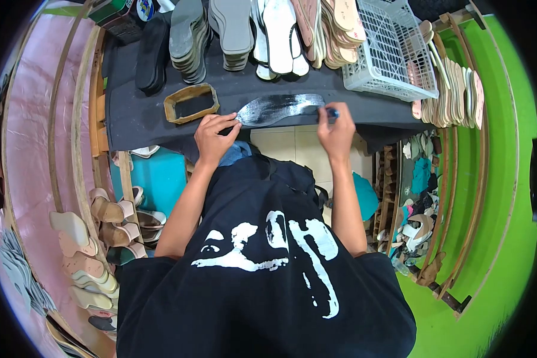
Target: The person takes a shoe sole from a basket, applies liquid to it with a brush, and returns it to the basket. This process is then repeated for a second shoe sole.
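A black insole (pixel 280 109) lies sideways near the front edge of the dark table, its upper face shiny with wet-looking streaks. My left hand (pixel 216 136) pinches its narrow left tip between thumb and fingers. Over the right end, my right hand (pixel 338 132) is closed on a small brush (pixel 333 112) with a dark blue handle; its bristles are hidden by the fingers. Just beyond my left hand stands an open, many-sided brown container (pixel 191 104) with a crusted rim and a dark inside.
Stacks of grey insoles (pixel 188 42), white-and-black insoles (pixel 279 36) and beige insoles (pixel 340 27) line the table's back. A white plastic basket (pixel 391 53) stands at the right. Racks with shoes (pixel 116 218) and soles flank me on both sides.
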Demonstrator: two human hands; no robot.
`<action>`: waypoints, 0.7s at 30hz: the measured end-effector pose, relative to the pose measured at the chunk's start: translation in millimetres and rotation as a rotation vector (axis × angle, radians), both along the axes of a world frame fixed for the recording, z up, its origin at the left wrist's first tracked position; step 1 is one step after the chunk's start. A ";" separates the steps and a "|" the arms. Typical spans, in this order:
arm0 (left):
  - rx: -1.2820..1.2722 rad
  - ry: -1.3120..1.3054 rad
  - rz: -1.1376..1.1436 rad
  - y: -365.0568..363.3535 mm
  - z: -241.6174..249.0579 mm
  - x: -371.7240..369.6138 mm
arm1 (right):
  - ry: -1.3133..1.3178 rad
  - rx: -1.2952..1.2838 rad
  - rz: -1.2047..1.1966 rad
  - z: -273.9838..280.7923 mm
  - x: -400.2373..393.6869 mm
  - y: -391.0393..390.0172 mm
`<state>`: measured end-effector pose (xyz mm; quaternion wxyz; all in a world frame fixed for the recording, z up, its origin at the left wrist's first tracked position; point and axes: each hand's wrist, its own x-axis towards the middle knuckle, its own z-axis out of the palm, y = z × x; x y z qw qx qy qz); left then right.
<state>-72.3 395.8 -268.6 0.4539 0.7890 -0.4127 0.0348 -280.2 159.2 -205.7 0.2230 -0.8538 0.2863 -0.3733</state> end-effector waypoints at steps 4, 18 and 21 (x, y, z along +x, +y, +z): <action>-0.004 -0.010 -0.010 0.4 -4.1 0.8 | -0.073 0.041 0.139 -6.4 19.6 26.3; -0.004 -0.009 -0.009 3.0 -6.4 1.6 | -0.073 0.048 -0.121 -0.8 -6.2 -20.8; -0.010 -0.015 -0.017 1.6 -7.5 1.4 | 0.174 -0.276 0.084 -2.3 10.9 8.5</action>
